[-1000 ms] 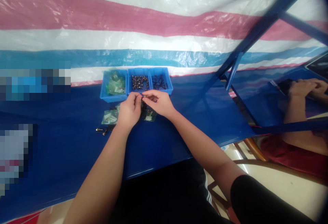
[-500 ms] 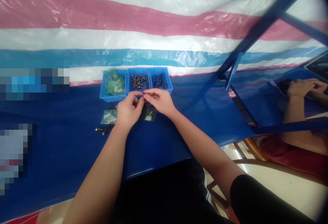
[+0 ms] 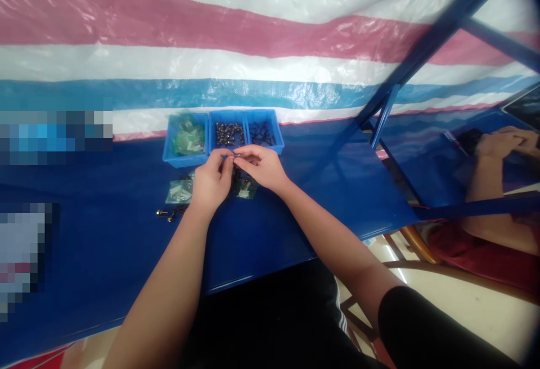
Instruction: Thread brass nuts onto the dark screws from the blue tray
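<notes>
My left hand [image 3: 214, 179] and my right hand [image 3: 264, 167] meet just in front of the blue bins, fingertips pinched together. Between them is a small metal part [image 3: 237, 156], mostly covered by the fingers and too small to name. Beneath and beside the hands lie small clear bags with white pieces, one bag [image 3: 180, 190] left of my left hand and another bag [image 3: 245, 188] under my right. A few dark screw-like parts with shiny ends [image 3: 162, 213] lie by my left wrist.
Three blue bins stand in a row: the left bin [image 3: 185, 161] holds greenish bags, the middle one brass-and-dark metal pieces [image 3: 228, 134], the right one black screw-like pieces [image 3: 260, 133]. A blue metal frame [image 3: 415, 57] rises at right. Beyond it a co-worker's hands [image 3: 500, 143] rest at the table.
Both hands stay pinched together at the same spot. The fingertips have shifted very slightly to the left, and the fingers of my right hand are a little rearranged around the small part.
</notes>
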Action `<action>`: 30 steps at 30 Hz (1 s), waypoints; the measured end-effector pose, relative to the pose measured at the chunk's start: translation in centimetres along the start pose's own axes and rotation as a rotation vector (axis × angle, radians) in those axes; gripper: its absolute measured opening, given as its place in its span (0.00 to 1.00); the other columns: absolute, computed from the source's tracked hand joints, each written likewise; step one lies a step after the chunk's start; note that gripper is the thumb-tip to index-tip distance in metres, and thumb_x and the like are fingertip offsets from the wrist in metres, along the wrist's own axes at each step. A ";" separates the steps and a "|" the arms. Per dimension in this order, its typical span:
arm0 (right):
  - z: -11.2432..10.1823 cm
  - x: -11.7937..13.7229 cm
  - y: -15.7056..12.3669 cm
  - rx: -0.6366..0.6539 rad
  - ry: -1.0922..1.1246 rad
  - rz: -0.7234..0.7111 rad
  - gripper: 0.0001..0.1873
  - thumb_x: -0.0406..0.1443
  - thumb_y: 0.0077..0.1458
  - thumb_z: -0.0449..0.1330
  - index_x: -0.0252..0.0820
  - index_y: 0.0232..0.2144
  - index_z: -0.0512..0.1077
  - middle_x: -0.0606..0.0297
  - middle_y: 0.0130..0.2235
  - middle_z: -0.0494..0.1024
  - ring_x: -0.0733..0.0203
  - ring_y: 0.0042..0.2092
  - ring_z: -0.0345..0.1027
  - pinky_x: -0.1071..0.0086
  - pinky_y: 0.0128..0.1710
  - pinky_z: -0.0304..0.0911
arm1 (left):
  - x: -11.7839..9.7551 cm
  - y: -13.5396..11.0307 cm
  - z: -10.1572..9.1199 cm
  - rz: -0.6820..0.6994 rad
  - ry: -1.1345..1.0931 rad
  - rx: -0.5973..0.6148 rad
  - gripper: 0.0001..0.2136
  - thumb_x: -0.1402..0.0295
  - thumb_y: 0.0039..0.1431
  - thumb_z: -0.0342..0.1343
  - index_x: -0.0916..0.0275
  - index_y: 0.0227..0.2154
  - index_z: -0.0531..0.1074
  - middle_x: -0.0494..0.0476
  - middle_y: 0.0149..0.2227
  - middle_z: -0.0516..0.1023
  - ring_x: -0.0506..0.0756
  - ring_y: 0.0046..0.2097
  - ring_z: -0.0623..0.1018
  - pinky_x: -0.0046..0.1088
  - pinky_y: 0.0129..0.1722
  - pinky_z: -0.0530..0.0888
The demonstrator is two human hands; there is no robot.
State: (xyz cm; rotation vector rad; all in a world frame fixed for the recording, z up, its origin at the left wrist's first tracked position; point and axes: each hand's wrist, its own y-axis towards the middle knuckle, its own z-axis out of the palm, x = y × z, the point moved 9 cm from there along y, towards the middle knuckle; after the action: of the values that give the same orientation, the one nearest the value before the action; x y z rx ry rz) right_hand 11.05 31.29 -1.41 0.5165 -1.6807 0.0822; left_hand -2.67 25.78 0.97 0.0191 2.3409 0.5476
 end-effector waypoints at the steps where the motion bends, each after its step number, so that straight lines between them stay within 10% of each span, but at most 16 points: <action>1: 0.0 0.0 0.0 -0.003 0.010 -0.004 0.17 0.44 0.58 0.64 0.42 0.46 0.78 0.62 0.41 0.83 0.62 0.39 0.78 0.66 0.45 0.75 | 0.0 0.0 0.0 0.004 0.003 -0.005 0.13 0.60 0.68 0.49 0.60 0.46 0.74 0.50 0.26 0.74 0.49 0.26 0.72 0.24 0.32 0.67; 30: -0.5 0.0 0.2 -0.010 -0.036 -0.001 0.14 0.41 0.58 0.65 0.44 0.45 0.80 0.62 0.44 0.85 0.59 0.43 0.81 0.62 0.50 0.76 | -0.2 0.1 -0.3 0.038 -0.053 -0.021 0.11 0.62 0.64 0.56 0.60 0.45 0.75 0.45 0.23 0.69 0.47 0.23 0.66 0.23 0.29 0.66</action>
State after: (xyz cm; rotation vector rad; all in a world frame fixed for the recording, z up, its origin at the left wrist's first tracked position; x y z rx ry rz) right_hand 11.43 31.60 -1.32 0.5139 -1.7146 0.0635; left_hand -2.72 25.71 1.35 0.0682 2.2870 0.5838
